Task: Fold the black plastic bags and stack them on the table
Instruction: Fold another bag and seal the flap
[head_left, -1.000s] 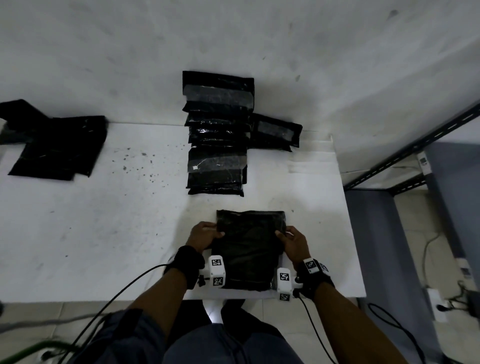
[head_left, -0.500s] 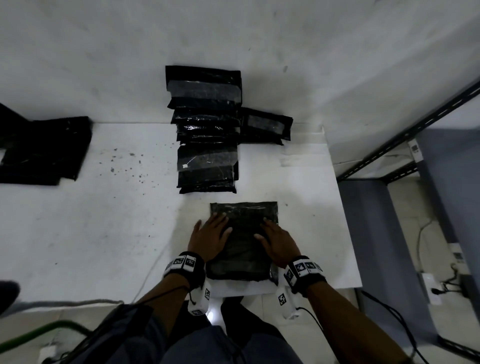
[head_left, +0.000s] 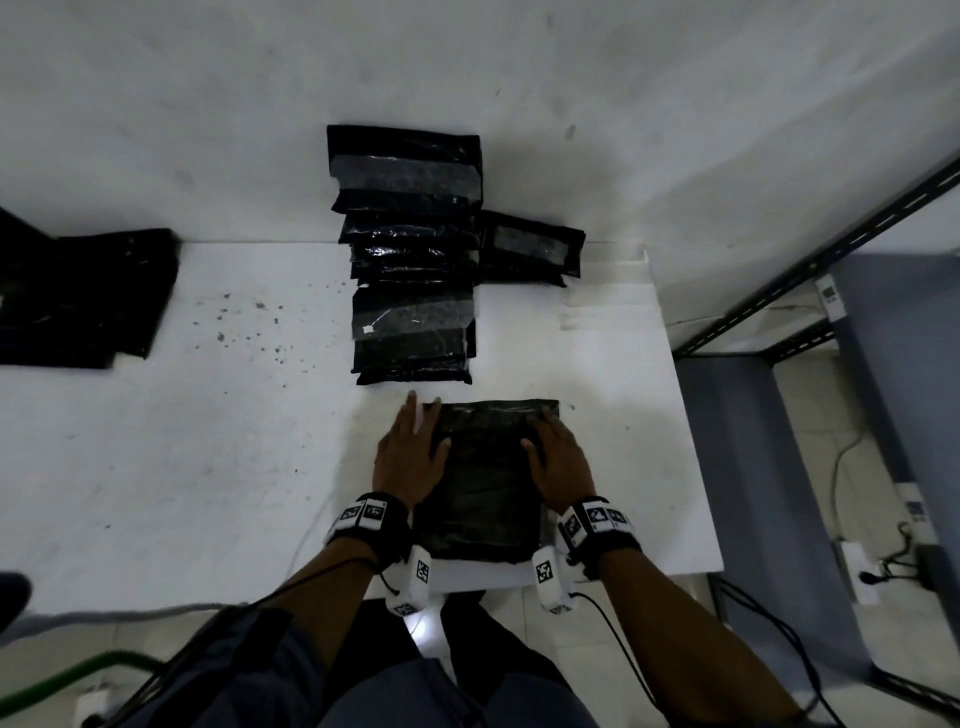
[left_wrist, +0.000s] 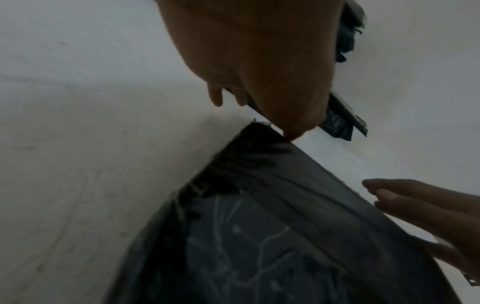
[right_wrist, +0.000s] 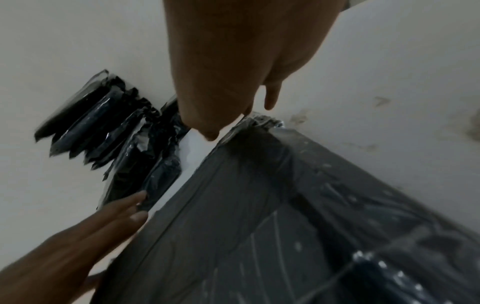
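Bag: I see a black plastic bag (head_left: 480, 478) lying flat at the table's (head_left: 156, 467) near edge, rectangular, matt, creased.
Left hand: my left hand (head_left: 410, 462) lies flat, fingers straight, on its left edge.
Right hand: my right hand (head_left: 558, 467) presses flat on its right edge.
Stack: glossy folded bags (head_left: 410, 280) overlap in a row towards the far edge.
Far-left: loose black bags (head_left: 83, 296) by the left edge.
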